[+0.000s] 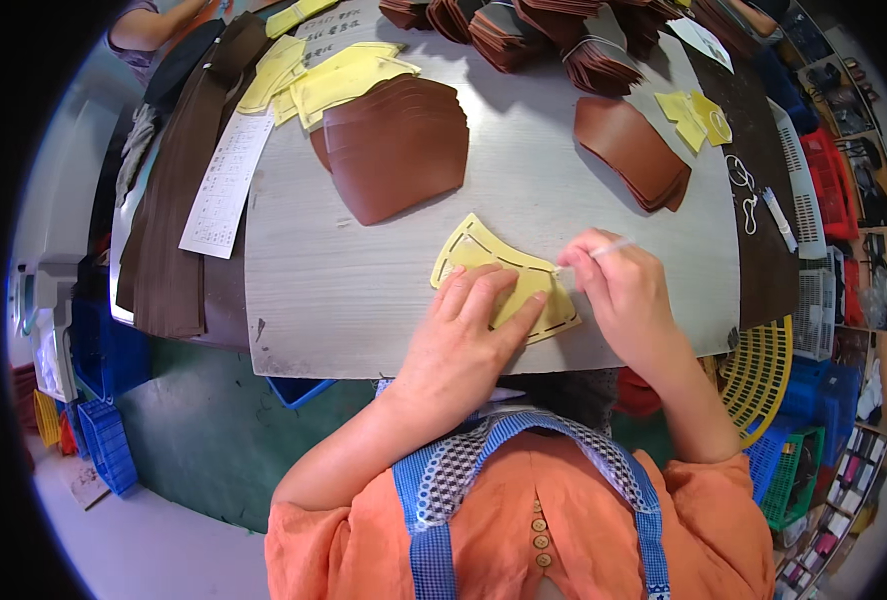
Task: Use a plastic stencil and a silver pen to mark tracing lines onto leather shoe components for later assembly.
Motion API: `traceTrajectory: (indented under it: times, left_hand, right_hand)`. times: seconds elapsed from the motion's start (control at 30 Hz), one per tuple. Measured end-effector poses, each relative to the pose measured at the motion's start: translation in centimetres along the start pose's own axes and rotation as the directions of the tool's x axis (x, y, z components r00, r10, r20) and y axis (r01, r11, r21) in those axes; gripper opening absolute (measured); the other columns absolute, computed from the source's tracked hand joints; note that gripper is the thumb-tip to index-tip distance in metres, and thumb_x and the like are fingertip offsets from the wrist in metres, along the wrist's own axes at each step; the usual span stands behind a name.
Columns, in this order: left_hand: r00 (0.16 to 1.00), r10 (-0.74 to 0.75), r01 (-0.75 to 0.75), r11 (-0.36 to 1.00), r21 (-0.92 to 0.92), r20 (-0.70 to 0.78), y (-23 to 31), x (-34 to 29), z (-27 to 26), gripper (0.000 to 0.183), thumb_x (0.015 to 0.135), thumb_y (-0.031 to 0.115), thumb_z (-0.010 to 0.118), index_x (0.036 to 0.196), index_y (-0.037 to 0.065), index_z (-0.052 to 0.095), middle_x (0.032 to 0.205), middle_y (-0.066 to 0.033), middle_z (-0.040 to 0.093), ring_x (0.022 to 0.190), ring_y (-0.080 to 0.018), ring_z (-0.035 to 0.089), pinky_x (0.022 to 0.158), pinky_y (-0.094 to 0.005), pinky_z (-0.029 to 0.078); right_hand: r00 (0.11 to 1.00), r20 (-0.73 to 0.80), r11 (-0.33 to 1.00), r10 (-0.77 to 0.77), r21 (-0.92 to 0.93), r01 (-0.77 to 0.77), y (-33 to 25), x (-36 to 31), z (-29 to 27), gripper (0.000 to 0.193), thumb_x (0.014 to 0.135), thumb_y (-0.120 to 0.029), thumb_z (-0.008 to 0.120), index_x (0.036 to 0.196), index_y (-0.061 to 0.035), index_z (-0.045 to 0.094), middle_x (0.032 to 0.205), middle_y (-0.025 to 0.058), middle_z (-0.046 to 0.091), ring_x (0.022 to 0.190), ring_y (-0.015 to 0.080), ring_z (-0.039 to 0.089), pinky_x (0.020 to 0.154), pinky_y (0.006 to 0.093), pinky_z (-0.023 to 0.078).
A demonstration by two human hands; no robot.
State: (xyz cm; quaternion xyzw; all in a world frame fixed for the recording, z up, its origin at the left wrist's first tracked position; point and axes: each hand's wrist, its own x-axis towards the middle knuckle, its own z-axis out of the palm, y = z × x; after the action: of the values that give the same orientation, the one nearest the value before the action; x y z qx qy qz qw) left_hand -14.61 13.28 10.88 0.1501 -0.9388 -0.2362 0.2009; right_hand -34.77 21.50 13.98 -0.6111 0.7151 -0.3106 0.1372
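Your left hand (464,325) lay flat, released, pressing the yellow template (484,262) onto the tabletop (364,270). Your right hand (619,285) was clenched on a pen (604,250), its tip at the template's edge just beside your left fingers. The brown leather stack (399,145) beyond your grip looked untraced, so most work remained.

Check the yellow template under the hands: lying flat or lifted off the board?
Flat. The yellow template lies spread on the board, left hand pressing it down, right hand holding a pen at its edge.
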Motion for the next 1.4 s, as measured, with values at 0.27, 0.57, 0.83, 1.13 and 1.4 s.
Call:
traceTrajectory:
  times: [0.27,0.57,0.83,1.13,1.4]
  left_hand:
    - [0.998,0.024,-0.031,0.993,0.114,0.064,-0.4,1.7,-2.1,0.048,0.075,0.023,0.084,0.122,0.021,0.071,0.131,-0.0078,0.061,0.129,-0.0307,0.055,0.102,-0.0440,0.049]
    - [0.996,0.058,-0.057,0.998,0.015,-0.067,-3.0,4.3,-3.6,0.083,0.064,0.022,0.094,0.136,0.008,0.055,0.127,-0.0150,0.056,0.121,-0.0352,0.054,0.109,-0.0474,0.040]
    - [0.969,-0.118,0.080,0.981,0.177,0.217,-2.6,-1.6,-4.5,0.075,0.085,0.042,0.077,0.149,0.012,0.052,0.152,-0.0125,0.047,0.151,-0.0355,0.034,0.123,-0.0633,0.021]
    - [0.991,0.042,-0.052,0.996,-0.076,-0.127,1.2,0.0,0.6,0.054,0.074,0.020,0.086,0.125,0.010,0.070,0.135,-0.0178,0.058,0.128,-0.0391,0.056,0.105,-0.0515,0.050]
    - [0.997,-0.052,0.053,0.998,0.014,-0.057,1.8,-0.1,1.4,0.047,0.087,0.028,0.077,0.131,0.011,0.068,0.144,-0.0189,0.055,0.137,-0.0378,0.052,0.114,-0.0534,0.043]
  right_hand:
    - [0.937,0.190,0.941,0.292,0.118,-0.317,-1.4,-4.1,-1.6,0.014,0.103,-0.015,0.059,0.099,-0.0051,0.068,0.087,0.0122,0.069,0.082,0.0337,0.067,0.075,0.0399,0.053]
    - [0.943,-0.200,0.936,0.267,0.288,-0.204,1.9,-6.5,1.7,0.027,0.090,-0.012,0.080,0.110,0.0003,0.066,0.094,0.0124,0.070,0.085,0.0217,0.068,0.080,0.0339,0.053]
    - [0.808,-0.411,0.903,0.423,0.265,-0.338,7.2,-12.4,-6.6,0.018,0.103,-0.012,0.064,0.106,0.0056,0.067,0.088,0.0028,0.062,0.078,0.0094,0.056,0.071,0.0268,0.047]
    - [0.927,-0.034,0.843,0.375,0.428,-0.325,0.7,-5.4,0.7,0.021,0.096,-0.014,0.074,0.109,0.0018,0.070,0.080,0.0058,0.067,0.074,0.0112,0.063,0.070,0.0277,0.051]
    - [0.949,-0.264,0.941,0.170,0.331,-0.076,1.6,-2.9,-0.2,0.025,0.099,-0.020,0.071,0.112,0.0014,0.068,0.099,0.0120,0.071,0.082,0.0211,0.070,0.072,0.0330,0.054]
